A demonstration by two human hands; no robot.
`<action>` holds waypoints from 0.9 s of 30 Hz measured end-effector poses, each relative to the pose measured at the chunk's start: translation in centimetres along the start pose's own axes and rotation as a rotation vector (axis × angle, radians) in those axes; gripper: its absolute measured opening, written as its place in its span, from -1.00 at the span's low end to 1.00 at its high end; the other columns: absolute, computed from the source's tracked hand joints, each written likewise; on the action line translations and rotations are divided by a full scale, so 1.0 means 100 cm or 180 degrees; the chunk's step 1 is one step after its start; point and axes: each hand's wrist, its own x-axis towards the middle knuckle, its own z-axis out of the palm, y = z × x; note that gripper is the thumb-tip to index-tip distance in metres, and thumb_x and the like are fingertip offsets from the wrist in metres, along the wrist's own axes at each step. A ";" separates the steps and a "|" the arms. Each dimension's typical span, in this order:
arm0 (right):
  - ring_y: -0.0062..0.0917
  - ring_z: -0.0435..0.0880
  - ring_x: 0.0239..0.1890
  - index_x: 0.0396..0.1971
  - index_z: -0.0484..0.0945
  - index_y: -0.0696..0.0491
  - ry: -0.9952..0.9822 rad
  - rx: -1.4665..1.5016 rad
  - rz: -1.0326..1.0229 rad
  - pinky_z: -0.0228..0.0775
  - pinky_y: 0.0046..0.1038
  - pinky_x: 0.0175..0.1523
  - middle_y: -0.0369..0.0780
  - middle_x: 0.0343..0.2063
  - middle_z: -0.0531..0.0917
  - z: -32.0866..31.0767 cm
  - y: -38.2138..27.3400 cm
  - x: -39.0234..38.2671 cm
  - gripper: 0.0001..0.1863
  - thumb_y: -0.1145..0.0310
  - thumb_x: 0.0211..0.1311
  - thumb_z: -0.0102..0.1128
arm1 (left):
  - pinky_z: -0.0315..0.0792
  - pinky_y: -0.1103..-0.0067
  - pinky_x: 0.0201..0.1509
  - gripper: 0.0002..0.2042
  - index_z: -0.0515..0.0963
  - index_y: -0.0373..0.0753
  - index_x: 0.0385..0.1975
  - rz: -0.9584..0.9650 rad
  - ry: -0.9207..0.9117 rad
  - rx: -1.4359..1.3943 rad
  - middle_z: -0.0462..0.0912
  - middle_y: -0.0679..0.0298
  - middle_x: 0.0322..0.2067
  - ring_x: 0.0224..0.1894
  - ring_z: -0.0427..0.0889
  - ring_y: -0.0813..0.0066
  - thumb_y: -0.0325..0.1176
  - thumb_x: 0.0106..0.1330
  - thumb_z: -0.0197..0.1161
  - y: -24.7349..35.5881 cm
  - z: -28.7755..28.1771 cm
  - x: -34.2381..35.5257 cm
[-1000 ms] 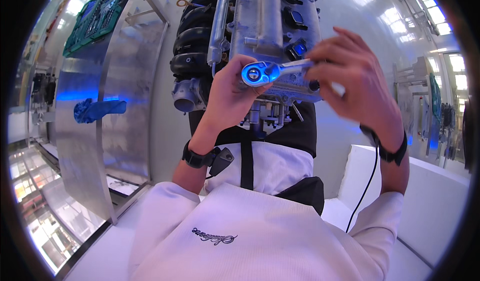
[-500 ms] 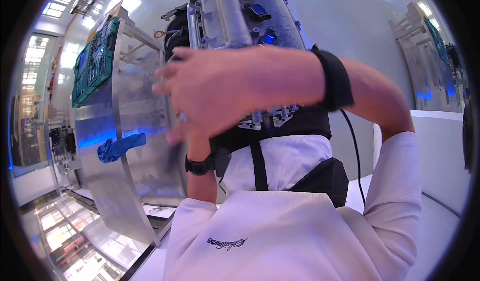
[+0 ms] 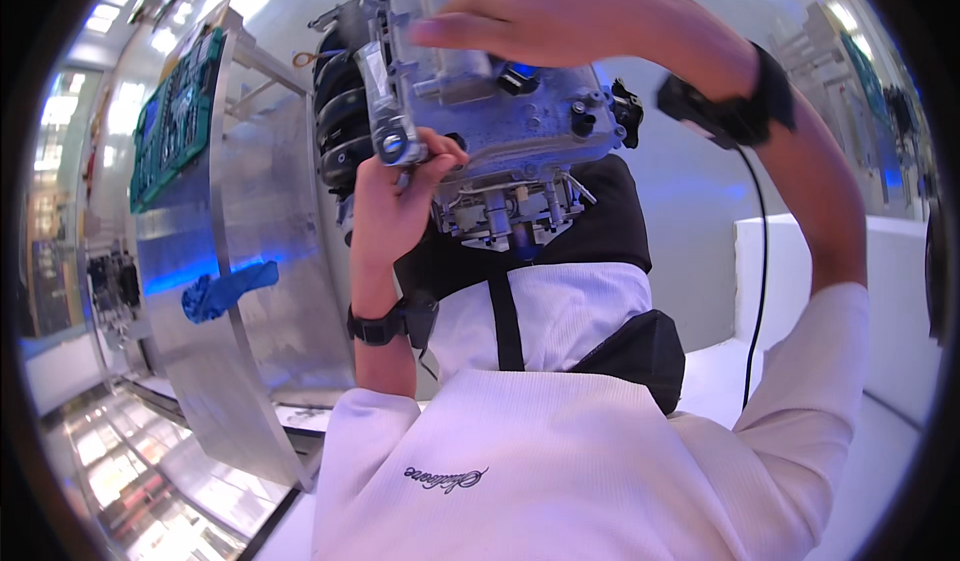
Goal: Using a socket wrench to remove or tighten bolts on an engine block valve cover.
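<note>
A metal engine point(image 3: 520, 126) with a valve cover on top stands in front of me. At its left side my left hand point(image 3: 395, 206) is closed round the head end of a ratchet wrench point(image 3: 378, 86), thumb and fingers pinched just below the round head. The ratchet's handle points away from me along the cover's left edge. Whether a socket sits under the head is hidden by my fingers. Above the far part of the engine my right hand point(image 3: 530, 11) is open, fingers reaching left and thumb apart, with nothing seen in it.
On the left, a green tool case point(image 3: 178, 121) with several sockets rests on a metal table point(image 3: 270, 191). A blue cloth or glove point(image 3: 230, 289) hangs against the table's side. A black cable point(image 3: 765, 261) runs down from my right wrist. White panels stand at right.
My right hand has moved up and away from in front of my left hand, uncovering the left hand and the ratchet wrench. The view has shifted slightly.
</note>
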 end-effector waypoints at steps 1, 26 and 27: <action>-0.25 0.64 -0.29 -0.44 0.58 0.27 -0.1425 0.1005 0.1411 0.43 -0.28 -0.15 -0.08 -0.43 0.64 -0.008 -0.012 0.026 -0.51 0.04 0.23 0.10 | 0.44 0.63 -0.20 -0.92 0.48 -0.36 -0.29 -0.0245 0.0111 -0.0096 0.65 0.22 -0.38 -0.32 0.58 0.59 -0.55 0.26 0.19 0.002 0.000 -0.001; -0.65 0.41 -0.65 -0.19 0.51 0.26 0.1590 0.3830 0.3952 0.27 -0.58 -0.57 -0.26 -0.63 0.46 -0.084 -0.074 -0.065 -0.65 0.23 0.39 -0.04 | 0.38 0.43 -0.14 -0.82 0.65 -0.21 -0.45 0.0751 0.0564 0.2216 0.60 0.28 -0.27 -0.21 0.51 0.30 -0.46 -0.10 0.45 -0.010 0.013 -0.005; -0.68 0.43 -0.66 -0.15 0.53 0.26 0.1662 0.3969 0.4003 0.30 -0.63 -0.57 -0.26 -0.67 0.46 -0.084 -0.084 -0.078 -0.64 0.24 0.39 -0.06 | 0.39 0.43 -0.15 -0.82 0.64 -0.21 -0.46 0.0694 0.0656 0.2195 0.61 0.29 -0.28 -0.22 0.51 0.29 -0.45 -0.11 0.46 -0.011 0.015 -0.005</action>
